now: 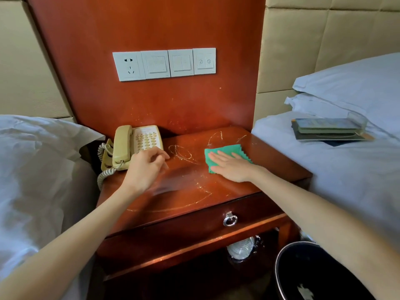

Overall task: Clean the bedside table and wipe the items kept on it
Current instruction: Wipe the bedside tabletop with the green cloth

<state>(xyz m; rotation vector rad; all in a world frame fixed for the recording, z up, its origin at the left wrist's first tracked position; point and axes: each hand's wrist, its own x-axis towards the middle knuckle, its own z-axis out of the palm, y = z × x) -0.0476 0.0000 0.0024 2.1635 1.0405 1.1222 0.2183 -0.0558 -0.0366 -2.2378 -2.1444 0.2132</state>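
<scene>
Right hand [232, 167] presses flat-fingered on the green cloth [225, 155]; blurred left hand [147, 167] hovers, fingers seemingly loosely curled, empty.

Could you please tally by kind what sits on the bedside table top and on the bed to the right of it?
Telephones: 1, the beige telephone at the table's left rear.
Cloths: 1, the green cloth under the flat right hand.
Booklets: a stack on the right bed, about 3; exact number unclear.
Total: about 5.
</scene>
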